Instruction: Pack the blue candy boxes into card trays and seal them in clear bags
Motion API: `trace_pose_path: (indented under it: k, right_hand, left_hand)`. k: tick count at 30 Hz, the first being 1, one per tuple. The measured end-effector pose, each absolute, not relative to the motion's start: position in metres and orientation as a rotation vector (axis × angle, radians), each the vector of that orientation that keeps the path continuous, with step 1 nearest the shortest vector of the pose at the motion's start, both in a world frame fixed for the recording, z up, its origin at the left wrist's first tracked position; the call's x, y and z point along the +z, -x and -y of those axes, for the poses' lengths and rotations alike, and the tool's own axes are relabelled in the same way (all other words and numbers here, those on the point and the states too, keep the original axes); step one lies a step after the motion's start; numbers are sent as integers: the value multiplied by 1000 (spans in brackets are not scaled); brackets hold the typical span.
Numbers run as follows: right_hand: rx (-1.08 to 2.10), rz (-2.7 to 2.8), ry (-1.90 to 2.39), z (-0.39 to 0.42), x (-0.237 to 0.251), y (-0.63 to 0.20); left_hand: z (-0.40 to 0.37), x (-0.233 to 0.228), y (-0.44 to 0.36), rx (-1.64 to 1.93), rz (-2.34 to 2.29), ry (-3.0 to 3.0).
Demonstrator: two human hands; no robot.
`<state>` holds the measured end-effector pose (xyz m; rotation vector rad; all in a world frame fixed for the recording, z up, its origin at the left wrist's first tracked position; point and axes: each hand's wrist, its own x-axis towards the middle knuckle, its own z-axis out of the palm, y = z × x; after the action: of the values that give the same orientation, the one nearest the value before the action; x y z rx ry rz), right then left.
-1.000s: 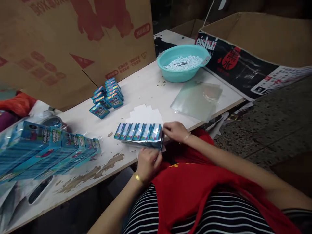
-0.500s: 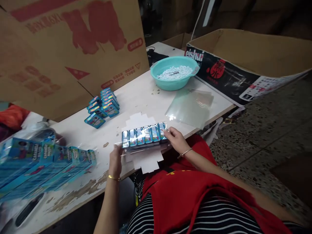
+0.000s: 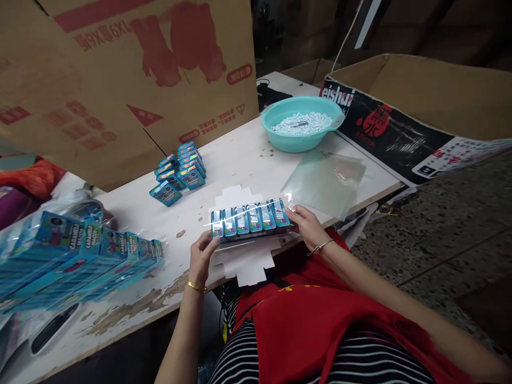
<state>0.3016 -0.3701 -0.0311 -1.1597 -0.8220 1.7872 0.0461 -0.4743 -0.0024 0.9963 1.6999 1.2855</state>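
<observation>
A row of several small blue boxes wrapped in clear film lies over a white die-cut card at the table's near edge. My left hand grips the pack's left end. My right hand grips its right end. Both hands press the film around the boxes.
A cluster of loose blue boxes sits mid-table. Wrapped blue packs pile at the left. A teal basin of white pellets and clear film sheets lie at the right. Large cardboard boxes stand behind.
The pack has been turned face up and flat on the white card. My left hand moved from under its right end to its left end. The view shifted slightly.
</observation>
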Motion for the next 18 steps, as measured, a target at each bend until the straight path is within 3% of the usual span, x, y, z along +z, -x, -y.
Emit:
trace_pose_path:
  k: [7, 12, 18]
  right_hand:
    - [1827, 794, 1141, 360, -36, -308]
    - [1523, 1081, 1265, 355, -28, -313]
    - [1398, 1296, 1192, 361, 2, -319]
  left_hand:
    - [465, 3, -44, 1260, -1844, -879]
    - [444, 13, -41, 1401, -2021, -910]
    - [451, 50, -56, 1371, -1926, -997]
